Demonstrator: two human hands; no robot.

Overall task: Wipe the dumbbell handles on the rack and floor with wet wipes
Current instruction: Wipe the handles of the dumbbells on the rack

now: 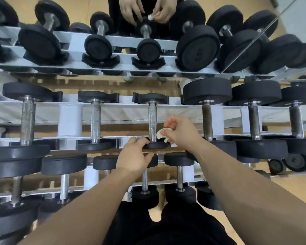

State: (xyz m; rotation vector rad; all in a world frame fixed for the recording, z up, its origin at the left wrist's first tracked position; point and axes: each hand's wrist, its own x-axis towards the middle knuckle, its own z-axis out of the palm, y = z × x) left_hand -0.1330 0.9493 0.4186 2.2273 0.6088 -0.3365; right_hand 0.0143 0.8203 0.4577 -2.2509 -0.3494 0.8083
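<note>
**Item 1.** Left hand (133, 156), centre of frame. Narrow grip: fingers curled over the rim of the near end plate (156, 145) of a small dumbbell (151, 98), thumb beneath it.

**Item 2.** Right hand (180, 131), just right of centre. Thumb and fingers pinch a crumpled white wet wipe (160, 134).

**Item 3.** Wet wipe. It touches the right side of the knurled steel handle (152, 119) at its lower end, just above the near end plate.

**Item 4.** Dumbbell. It lies across the middle tier of the white rack (70, 119), between a slim dumbbell on its left and a larger one on its right.

**Item 5.** Mirror (85, 6), upper third of frame. It reflects both hands and the wipe at top centre.

**Writing.** There are raised marks on 1 large plate (198, 50) in the mirror, upper right. They are too blurred to read.
</note>
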